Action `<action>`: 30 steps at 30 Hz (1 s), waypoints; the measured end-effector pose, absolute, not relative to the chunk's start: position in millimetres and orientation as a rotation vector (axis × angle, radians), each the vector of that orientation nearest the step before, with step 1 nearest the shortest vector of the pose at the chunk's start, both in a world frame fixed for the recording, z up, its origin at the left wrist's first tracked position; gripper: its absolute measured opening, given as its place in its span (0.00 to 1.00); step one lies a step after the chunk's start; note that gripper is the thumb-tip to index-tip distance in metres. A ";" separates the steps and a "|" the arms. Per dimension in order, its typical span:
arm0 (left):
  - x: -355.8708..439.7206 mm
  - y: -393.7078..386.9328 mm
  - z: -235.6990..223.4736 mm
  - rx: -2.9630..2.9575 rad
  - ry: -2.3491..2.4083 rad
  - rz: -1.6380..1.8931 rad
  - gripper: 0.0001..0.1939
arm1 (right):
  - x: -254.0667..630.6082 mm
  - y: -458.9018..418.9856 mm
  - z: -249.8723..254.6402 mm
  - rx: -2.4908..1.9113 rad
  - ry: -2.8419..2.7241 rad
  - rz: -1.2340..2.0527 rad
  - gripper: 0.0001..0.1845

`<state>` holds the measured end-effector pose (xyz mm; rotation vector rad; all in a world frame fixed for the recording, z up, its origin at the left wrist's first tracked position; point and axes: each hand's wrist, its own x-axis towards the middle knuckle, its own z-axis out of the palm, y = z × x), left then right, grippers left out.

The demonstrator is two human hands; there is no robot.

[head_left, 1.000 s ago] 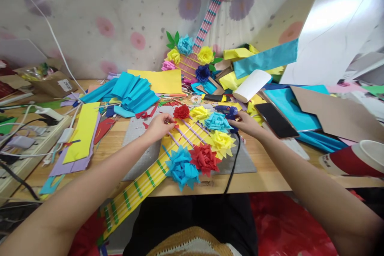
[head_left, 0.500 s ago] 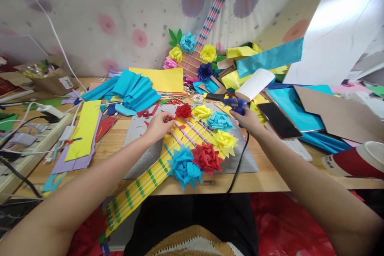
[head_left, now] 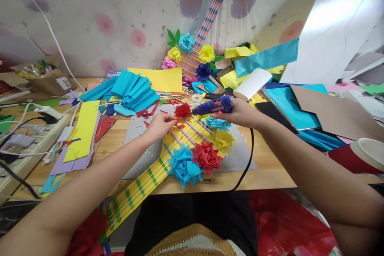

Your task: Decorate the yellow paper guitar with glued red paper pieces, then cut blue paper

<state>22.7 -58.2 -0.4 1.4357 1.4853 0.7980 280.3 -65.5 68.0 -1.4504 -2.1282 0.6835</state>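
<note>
A yellow paper guitar [head_left: 150, 175] with green fret strips and lilac sticks lies slanted across the table edge. Paper flowers ring its body: a small red flower [head_left: 183, 110], a large red flower [head_left: 207, 157], a blue flower [head_left: 185, 167], and yellow and light-blue ones. My left hand [head_left: 162, 126] is closed in a pinch at the guitar's left rim, just below the small red flower; what its fingertips hold is hidden. My right hand [head_left: 244, 113] grips a blue hot glue gun [head_left: 213, 106] with a small red light, its nozzle pointing left beside the small red flower.
A grey mat [head_left: 141, 156] lies under the guitar. The glue gun's black cord [head_left: 251, 156] hangs over the front edge. Blue crepe paper [head_left: 132, 92], a power strip [head_left: 33, 144] and a red-and-white cup [head_left: 357, 155] surround it. A pink paper guitar [head_left: 207, 28] leans at the back.
My right hand has brought the glue gun leftward over the guitar, from the right side to the small red flower. My left hand stays pinched in the same spot.
</note>
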 end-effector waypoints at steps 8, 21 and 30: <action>22.3 -62.2 5.7 1.338 1.437 0.817 0.01 | 252.5 -63.6 66.7 -1.470 -2.384 0.534 0.25; 24.6 -63.9 12.7 1.193 1.414 0.845 0.02 | 243.9 -60.5 64.6 -1.485 -2.426 0.533 0.26; 22.1 -62.1 8.5 1.221 1.401 0.827 0.02 | 244.7 -58.0 62.4 -1.475 -2.425 0.527 0.25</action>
